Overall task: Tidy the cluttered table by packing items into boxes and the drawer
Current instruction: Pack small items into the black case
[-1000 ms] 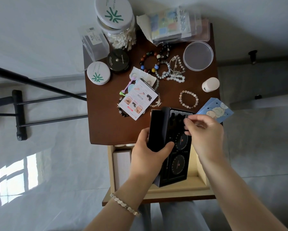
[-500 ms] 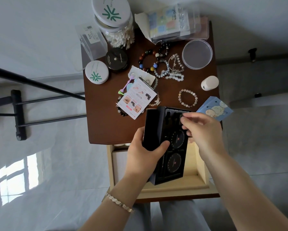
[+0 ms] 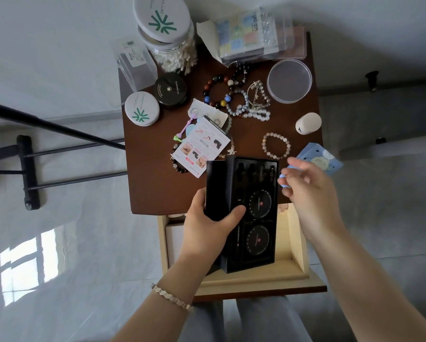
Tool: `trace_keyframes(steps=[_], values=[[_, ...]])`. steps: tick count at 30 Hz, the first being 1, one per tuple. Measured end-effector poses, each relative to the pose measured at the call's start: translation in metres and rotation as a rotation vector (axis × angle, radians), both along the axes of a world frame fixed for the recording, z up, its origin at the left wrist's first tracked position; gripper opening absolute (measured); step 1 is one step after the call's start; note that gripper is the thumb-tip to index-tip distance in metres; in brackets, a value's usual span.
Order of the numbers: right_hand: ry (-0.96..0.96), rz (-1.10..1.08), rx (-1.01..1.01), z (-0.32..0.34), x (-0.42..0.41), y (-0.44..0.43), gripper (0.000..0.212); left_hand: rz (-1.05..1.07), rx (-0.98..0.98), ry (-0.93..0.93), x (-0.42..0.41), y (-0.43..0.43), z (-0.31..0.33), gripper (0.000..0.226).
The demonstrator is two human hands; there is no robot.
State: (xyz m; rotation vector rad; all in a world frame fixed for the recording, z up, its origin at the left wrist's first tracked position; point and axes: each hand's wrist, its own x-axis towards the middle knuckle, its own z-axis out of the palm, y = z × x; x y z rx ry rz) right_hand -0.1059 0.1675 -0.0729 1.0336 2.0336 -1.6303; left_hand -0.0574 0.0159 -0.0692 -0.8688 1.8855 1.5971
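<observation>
Black box [image 3: 252, 213] at frame centre, over the open drawer [image 3: 298, 245], clamped in my left hand [image 3: 207, 225]. Right hand [image 3: 305, 191] spread, empty, blurred, just right of it. Keep box level so tray contents stay seated; lower flat into drawer, clear of counter [image 3: 152, 169] edge.

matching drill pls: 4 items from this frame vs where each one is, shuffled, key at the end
1. black box
2. swab jar
3. clear round lid
4. blue card

a. table's far left corner
b. held in the left hand, over the open drawer
c. overhanging the table's right edge
d. far right of the table, near the back

Pairs: 1-b, 2-a, 3-d, 4-c
</observation>
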Motion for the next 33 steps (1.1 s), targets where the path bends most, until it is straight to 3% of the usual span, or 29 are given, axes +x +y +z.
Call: trace_keyframes(steps=[5,10,17,23,26,33], values=[[0.112,-0.056,-0.126,0.012,0.007,-0.005,0.03,0.017,-0.003,-0.002,-0.001,0.003,-0.001,0.038],[0.144,0.024,0.05,0.009,0.011,-0.011,0.013,0.015,-0.015,-0.004,0.0,0.008,-0.001,0.037],[0.163,0.249,0.268,0.0,0.013,-0.021,0.019,0.005,-0.001,-0.007,0.001,0.011,0.002,0.037],[0.181,0.189,0.296,-0.001,0.019,-0.02,0.009,0.018,0.013,-0.009,0.002,0.01,0.001,0.037],[0.136,0.119,0.162,-0.001,0.018,-0.018,0.01,0.041,0.014,-0.014,0.003,0.008,0.0,0.034],[-0.138,-0.341,-0.567,0.009,0.011,-0.015,0.02,0.069,-0.023,-0.027,0.005,0.005,-0.002,0.033]])
